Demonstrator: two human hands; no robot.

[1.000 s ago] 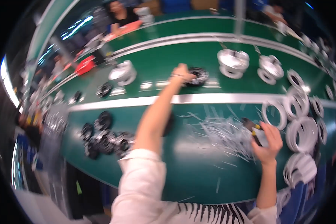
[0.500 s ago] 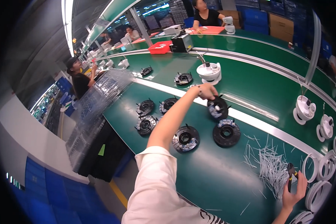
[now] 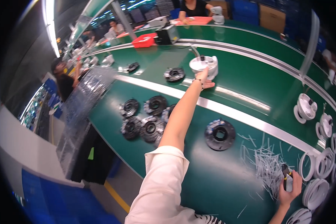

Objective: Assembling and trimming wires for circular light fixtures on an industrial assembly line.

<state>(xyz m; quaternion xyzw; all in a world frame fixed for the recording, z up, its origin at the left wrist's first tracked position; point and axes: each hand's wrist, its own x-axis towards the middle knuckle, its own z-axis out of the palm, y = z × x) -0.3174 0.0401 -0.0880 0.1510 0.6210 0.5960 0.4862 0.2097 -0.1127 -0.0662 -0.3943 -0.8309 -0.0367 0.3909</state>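
Observation:
My left hand reaches over the metal rail with its fingers apart. It overlaps the lower front of a white rounded housing that has wires standing up; whether it touches cannot be told. My right hand is closed around cutting pliers with black and yellow handles, beside a heap of thin white strips. Between the hands a round black base with a centre hole lies on the green bench. Several more black bases cluster left of my forearm, some partly hidden by it.
White rings stand and lie along the right edge. More white housings sit on the green line at right. Black bases lie beyond the metal rail. Clear plastic trays are stacked at left. Co-workers sit across and at far left.
My left hand has let go of a black base and moved across the rail to the white housing. The view has shifted. My right hand still holds the pliers.

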